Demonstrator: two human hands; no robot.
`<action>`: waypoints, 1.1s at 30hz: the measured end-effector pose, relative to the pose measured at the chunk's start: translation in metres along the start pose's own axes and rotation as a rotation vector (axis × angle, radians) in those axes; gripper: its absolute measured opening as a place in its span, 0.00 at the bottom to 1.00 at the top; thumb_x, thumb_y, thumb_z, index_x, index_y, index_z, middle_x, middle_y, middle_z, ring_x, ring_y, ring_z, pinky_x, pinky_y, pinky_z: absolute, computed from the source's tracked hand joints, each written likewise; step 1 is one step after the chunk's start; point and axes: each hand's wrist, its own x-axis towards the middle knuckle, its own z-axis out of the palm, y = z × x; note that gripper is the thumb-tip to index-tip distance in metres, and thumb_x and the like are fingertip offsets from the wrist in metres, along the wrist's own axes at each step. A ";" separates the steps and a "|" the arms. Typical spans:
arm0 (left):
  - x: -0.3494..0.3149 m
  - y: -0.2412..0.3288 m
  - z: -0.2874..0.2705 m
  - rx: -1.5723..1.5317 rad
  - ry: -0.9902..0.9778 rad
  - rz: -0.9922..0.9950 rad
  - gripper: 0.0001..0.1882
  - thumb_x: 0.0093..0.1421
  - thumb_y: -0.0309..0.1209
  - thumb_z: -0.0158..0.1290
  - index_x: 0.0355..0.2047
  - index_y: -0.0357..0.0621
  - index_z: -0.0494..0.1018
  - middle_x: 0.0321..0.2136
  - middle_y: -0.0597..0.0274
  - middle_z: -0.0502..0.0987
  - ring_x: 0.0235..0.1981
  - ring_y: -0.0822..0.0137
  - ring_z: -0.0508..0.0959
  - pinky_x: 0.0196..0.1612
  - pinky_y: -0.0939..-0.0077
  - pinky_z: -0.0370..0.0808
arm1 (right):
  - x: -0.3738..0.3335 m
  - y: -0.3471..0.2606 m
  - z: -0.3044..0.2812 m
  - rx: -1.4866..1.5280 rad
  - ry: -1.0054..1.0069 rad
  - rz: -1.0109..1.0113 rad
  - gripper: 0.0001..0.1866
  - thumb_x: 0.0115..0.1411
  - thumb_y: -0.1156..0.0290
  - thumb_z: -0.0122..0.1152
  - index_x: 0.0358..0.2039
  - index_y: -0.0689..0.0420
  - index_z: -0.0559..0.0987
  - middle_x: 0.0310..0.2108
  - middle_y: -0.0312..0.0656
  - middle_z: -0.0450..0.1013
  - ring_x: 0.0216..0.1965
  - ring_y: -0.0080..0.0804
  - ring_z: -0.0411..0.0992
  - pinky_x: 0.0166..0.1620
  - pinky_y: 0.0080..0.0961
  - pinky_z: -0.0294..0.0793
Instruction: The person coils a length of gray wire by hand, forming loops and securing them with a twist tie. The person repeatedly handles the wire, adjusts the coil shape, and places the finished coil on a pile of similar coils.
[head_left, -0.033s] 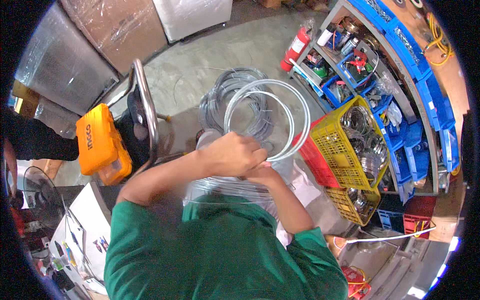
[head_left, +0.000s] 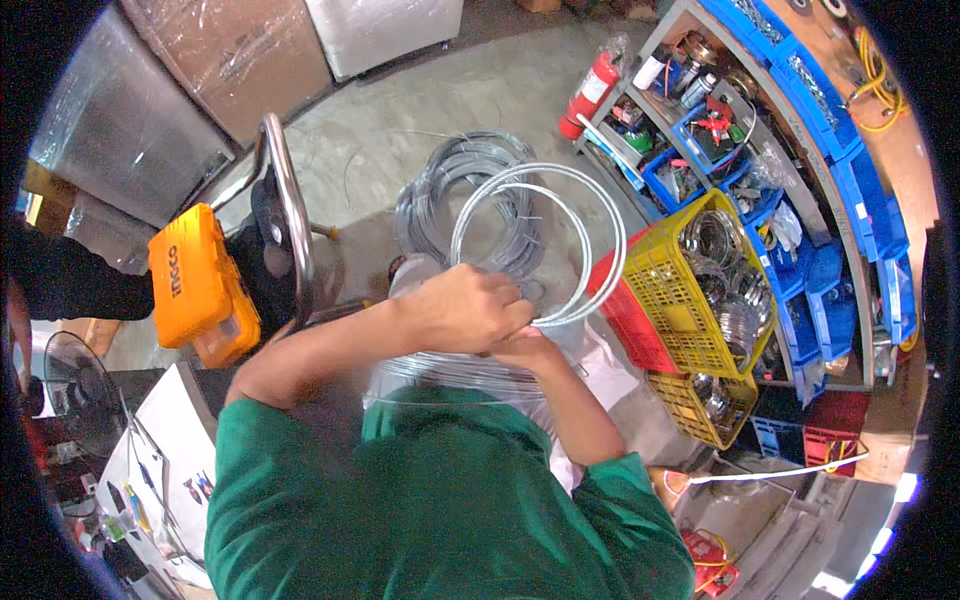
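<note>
Concrete floor point(head_left: 395, 105) runs out past my fingers, plastic-wrapped cartons point(head_left: 225, 60) at the far left of it. Left hand point(head_left: 478, 310) is on top, fingers curled into a tight fist; right hand point(head_left: 520, 348) is tucked just below and touching it. Right fingers mostly covered, so can't tell whether they're pinching. Bright wire loops point(head_left: 622, 240) stand up just past my fingers and to the right, lower end running in at my fists; exact grip point hidden. Big grey wire coil point(head_left: 412, 215) lies on the floor beyond my fingers, partly behind the loops. Another wire coil point(head_left: 450, 368) sits just on my side of the fingers, by my lap, under the forearms. Right of my fingers: red crate point(head_left: 640, 335), then yellow crate point(head_left: 660, 285) full of shiny metal coils point(head_left: 740, 325), second yellow crate point(head_left: 685, 405) nearer me. Farther right, rack with blue bins point(head_left: 858, 205); red fire extinguisher point(head_left: 592, 95) at its far end. Well left of my fingers: chrome tube frame point(head_left: 292, 215), orange tool case point(head_left: 185, 280), black fan point(head_left: 80, 375) lower down.
</note>
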 end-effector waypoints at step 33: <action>0.019 0.052 -0.042 -0.649 0.036 -0.362 0.19 0.71 0.39 0.46 0.24 0.41 0.69 0.19 0.48 0.73 0.24 0.47 0.78 0.27 0.55 0.72 | -0.004 -0.170 -0.134 -0.931 1.085 -0.271 0.34 0.52 0.54 0.73 0.51 0.67 0.76 0.51 0.55 0.75 0.57 0.52 0.70 0.68 0.46 0.54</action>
